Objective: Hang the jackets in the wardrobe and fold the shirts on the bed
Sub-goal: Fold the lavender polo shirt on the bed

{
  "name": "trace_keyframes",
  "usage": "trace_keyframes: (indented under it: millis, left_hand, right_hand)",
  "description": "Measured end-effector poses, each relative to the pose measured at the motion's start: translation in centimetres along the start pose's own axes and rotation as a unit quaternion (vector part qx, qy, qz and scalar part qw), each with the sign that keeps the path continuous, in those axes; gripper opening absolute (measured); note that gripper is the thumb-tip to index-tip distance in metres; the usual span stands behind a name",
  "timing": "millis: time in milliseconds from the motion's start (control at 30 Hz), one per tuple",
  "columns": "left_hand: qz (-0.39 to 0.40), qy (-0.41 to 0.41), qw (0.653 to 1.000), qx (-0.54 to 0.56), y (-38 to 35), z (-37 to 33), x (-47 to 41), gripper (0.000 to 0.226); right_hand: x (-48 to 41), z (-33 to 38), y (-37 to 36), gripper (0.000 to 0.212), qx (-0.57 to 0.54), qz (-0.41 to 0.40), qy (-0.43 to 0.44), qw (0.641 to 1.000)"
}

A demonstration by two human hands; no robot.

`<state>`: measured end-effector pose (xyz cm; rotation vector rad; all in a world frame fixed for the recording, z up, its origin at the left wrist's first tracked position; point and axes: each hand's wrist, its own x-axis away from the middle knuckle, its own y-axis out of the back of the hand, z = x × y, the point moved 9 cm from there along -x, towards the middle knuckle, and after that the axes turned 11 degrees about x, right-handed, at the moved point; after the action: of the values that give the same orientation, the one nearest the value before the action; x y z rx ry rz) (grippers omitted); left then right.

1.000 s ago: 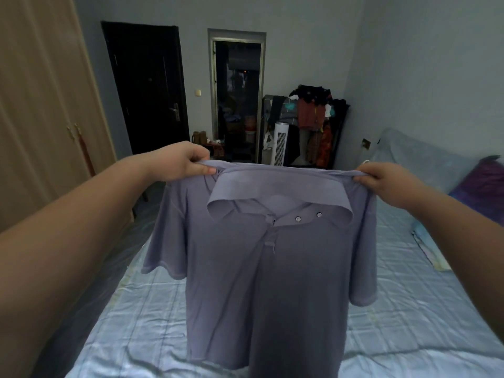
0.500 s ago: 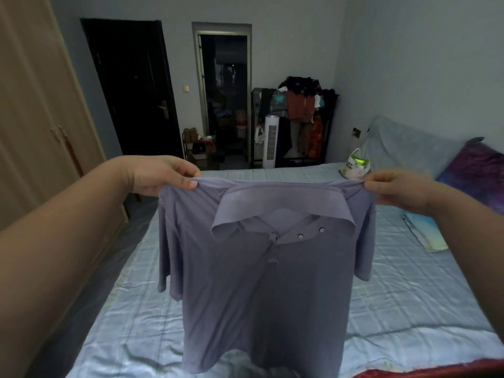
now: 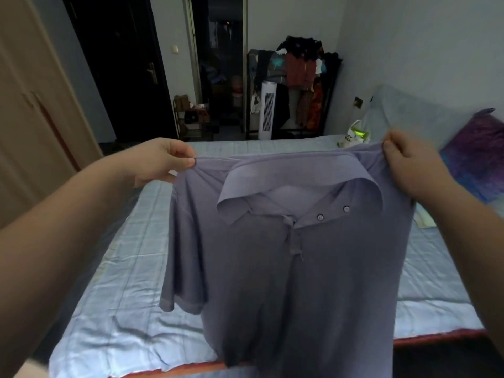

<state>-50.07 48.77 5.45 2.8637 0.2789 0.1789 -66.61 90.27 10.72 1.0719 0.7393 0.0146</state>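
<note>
Both grips pinched on the polo shirt (image 3: 294, 268) at the shoulder seams: left hand (image 3: 161, 162) w/ thumb over the fabric edge, right hand (image 3: 411, 162) closed on the other shoulder.

Head view, only cam: shirt hangs front-facing toward me, collar open, two buttons showing, hem dangling over the near edge of the bed (image 3: 114, 309). Left sleeve flares out, blurred.

Vs 1 s ago: hands have dropped from above the bed's far edge to lower over the sheet, shirt lower and closer, more of the bed visible. I read that as the start of laying it down to fold, not yet flat. Wardrobe (image 3: 32, 110) at left, shut, untouched; purple pillow (image 3: 474, 156) at right, clear of the landing spot.
</note>
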Motion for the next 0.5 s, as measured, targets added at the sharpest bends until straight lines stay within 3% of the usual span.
trace_keyframes:
  millis: [67,167,300,500]
  left_hand:
    - [-0.112,-0.013,0.99,-0.084,-0.4,0.6,-2.4,0.013]
    - [-0.236,-0.042,0.957,-0.161,-1.7,2.0,-6.2,0.021]
    - [-0.278,-0.077,0.934,-0.209,-4.3,5.5,-12.5,0.021]
    - [-0.274,-0.044,0.928,-0.247,-8.0,13.8,-24.4,0.015]
  right_hand:
    - [-0.1,-0.5,-1.8,0.019,0.094,-0.017,-0.002,0.995]
    - [-0.8,-2.3,-5.1,0.019,0.129,-0.055,-0.008,0.99]
    - [-4.3,-6.9,-11.9,0.013,0.128,-0.049,-0.018,0.99]
    - [-11.0,-16.5,-27.3,0.01,0.11,0.051,-0.023,0.992]
